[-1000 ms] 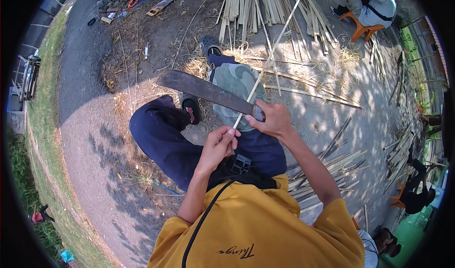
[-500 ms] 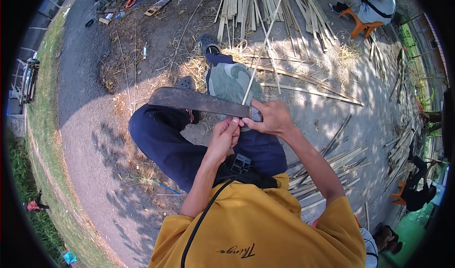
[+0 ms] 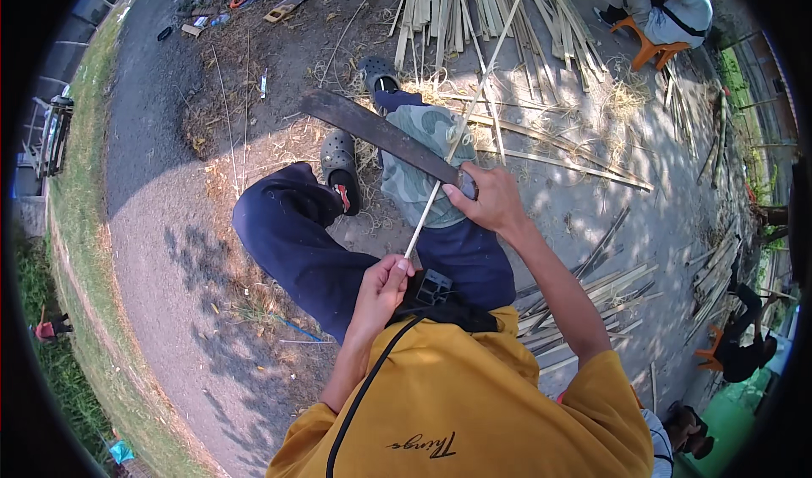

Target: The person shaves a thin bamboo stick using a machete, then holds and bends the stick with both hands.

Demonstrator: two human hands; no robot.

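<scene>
The thin pale strip (image 3: pixel 424 216) slants across the camouflage cloth (image 3: pixel 423 123) laid over the person's leg. Its near end sits between the thumb and fingers of the left hand (image 3: pixel 380 290), just below the cloth (on the side toward the waist), and the rest runs out past the cloth's upper right side toward a pile of flat sticks (image 3: pixel 448 13).

The left fingers are pinched narrow on the strip. The right hand (image 3: pixel 495 200), at the cloth's right edge, is wrapped around the handle of a big knife (image 3: pixel 372 129); the blade crosses the strip over the cloth, its tip reaching beyond the cloth's upper left side.

The right palm hides much of the handle, and the left fingers cover the strip's near tip. Its far end blends with the pile, and how firmly blade and strip meet is hard to tell.
</scene>
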